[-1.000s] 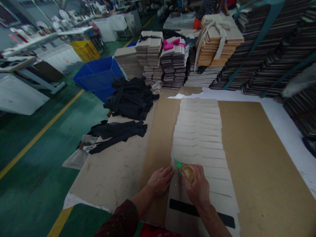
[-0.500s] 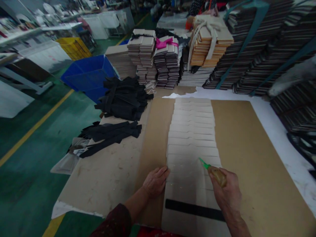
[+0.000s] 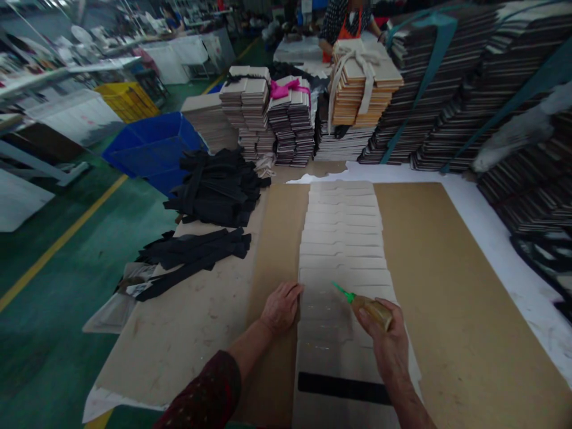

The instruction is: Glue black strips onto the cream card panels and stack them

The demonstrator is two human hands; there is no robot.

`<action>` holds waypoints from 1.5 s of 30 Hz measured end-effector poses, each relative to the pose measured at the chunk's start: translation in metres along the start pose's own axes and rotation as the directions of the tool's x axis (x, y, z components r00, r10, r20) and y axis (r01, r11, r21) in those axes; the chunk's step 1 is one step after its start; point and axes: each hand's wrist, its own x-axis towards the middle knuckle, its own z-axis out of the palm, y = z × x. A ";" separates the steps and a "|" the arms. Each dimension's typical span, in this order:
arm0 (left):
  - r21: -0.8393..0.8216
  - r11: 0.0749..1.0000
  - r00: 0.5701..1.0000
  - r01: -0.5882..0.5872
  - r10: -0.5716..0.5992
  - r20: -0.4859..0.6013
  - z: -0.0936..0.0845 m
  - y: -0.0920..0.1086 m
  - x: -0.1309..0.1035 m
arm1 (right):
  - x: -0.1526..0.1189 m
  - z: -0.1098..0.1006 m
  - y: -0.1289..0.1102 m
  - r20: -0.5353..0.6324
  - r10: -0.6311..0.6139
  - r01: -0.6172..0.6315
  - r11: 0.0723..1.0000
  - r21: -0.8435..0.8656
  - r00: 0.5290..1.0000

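Note:
Overlapping pale grey cardboard pieces [image 3: 342, 256] run in a column away from me, with thin shiny traces on some of the nearer ones. My right hand [image 3: 388, 333] is closed round a glue bottle [image 3: 374, 311] of amber colour, tilted so its green nozzle points left and away, over the pieces. My left hand [image 3: 281, 308] lies with fingers stretched out, their tips touching the column's left edge. A black strip [image 3: 342, 387] lies across the nearest piece, its right end hidden by my right forearm.
Bundles of black strips [image 3: 218, 187] and loose black strips [image 3: 196, 256] lie on the left. Tied board stacks [image 3: 290, 125] stand at the back, taller strapped stacks [image 3: 447, 89] at the right. A blue bin [image 3: 152, 143] stands beyond the left edge. A person [image 3: 348, 27] is behind the stacks.
My right hand has moved left across the pieces with the glue bottle. My left hand stays at the column's edge. The view has shifted slightly, and more of the person at the back shows.

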 end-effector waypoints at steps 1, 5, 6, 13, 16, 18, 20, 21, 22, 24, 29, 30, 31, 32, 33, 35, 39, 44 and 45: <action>0.007 1.000 1.000 -0.002 0.002 0.006 0.000 -0.001 0.006 | 0.004 0.003 -0.002 0.009 -0.004 0.004 1.000 0.005 1.000; 0.040 0.999 0.999 0.010 -0.011 0.032 -0.001 -0.001 0.015 | 0.015 0.029 -0.008 0.084 -0.080 0.081 0.997 -0.012 0.993; 0.046 0.999 0.999 0.010 -0.012 0.041 -0.002 0.000 0.015 | 0.016 0.036 -0.009 0.103 -0.111 0.114 0.993 -0.024 0.988; 0.070 0.997 0.997 0.015 -0.020 0.076 -0.002 0.002 0.012 | 0.015 0.065 -0.016 0.206 -0.290 0.323 0.935 -0.147 0.934; 0.074 0.997 0.997 0.015 -0.021 0.078 -0.002 0.002 0.013 | 0.016 0.062 -0.020 0.237 -0.345 0.393 0.897 -0.204 0.908; 0.077 0.997 0.997 0.014 -0.020 0.078 -0.001 0.002 0.013 | 0.017 0.058 -0.023 0.245 -0.368 0.425 0.871 -0.247 0.897; 0.082 0.996 0.997 0.015 -0.021 0.077 0.000 0.002 0.013 | 0.018 0.055 -0.025 0.247 -0.386 0.447 0.849 -0.280 0.889; 0.086 0.996 0.997 0.016 -0.023 0.077 0.000 0.002 0.012 | 0.017 0.056 -0.026 0.252 -0.395 0.458 0.841 -0.289 0.883; 0.090 0.996 0.997 0.018 -0.025 0.077 0.000 0.002 0.012 | 0.016 0.057 -0.027 0.260 -0.404 0.470 0.833 -0.292 0.877; 0.098 0.995 0.996 0.023 -0.030 0.079 0.001 0.001 0.012 | 0.014 0.061 -0.028 0.283 -0.421 0.495 0.818 -0.291 0.862; 0.111 0.993 0.996 0.029 -0.038 0.083 0.002 0.000 0.011 | 0.011 0.057 -0.025 0.285 -0.439 0.516 0.796 -0.316 0.852; 0.112 0.993 0.996 0.028 -0.037 0.082 0.002 0.000 0.011 | 0.012 0.052 -0.024 0.269 -0.438 0.509 0.795 -0.331 0.858; 0.113 0.993 0.996 0.028 -0.037 0.082 0.002 0.000 0.011 | 0.012 0.047 -0.022 0.250 -0.436 0.501 0.793 -0.347 0.864; 0.114 0.993 0.996 0.028 -0.037 0.081 0.002 0.000 0.011 | 0.013 0.043 -0.021 0.230 -0.435 0.491 0.792 -0.363 0.871; 0.115 0.993 0.996 0.028 -0.037 0.081 0.002 0.000 0.012 | 0.013 0.039 -0.020 0.214 -0.434 0.484 0.789 -0.378 0.875; 0.118 0.993 0.996 0.026 -0.036 0.081 0.001 0.000 0.012 | 0.013 0.036 -0.019 0.203 -0.436 0.480 0.783 -0.395 0.877; 0.130 0.991 0.996 0.014 -0.025 0.083 0.000 0.000 0.012 | 0.011 0.043 -0.022 0.237 -0.451 0.509 0.767 -0.390 0.861; 0.144 0.989 0.996 0.017 -0.029 0.083 0.001 -0.002 0.013 | 0.017 0.028 -0.023 0.196 -0.424 0.464 0.754 -0.465 0.884; 0.145 0.989 0.996 0.017 -0.029 0.081 0.001 -0.002 0.013 | 0.019 0.023 -0.022 0.173 -0.415 0.443 0.747 -0.495 0.893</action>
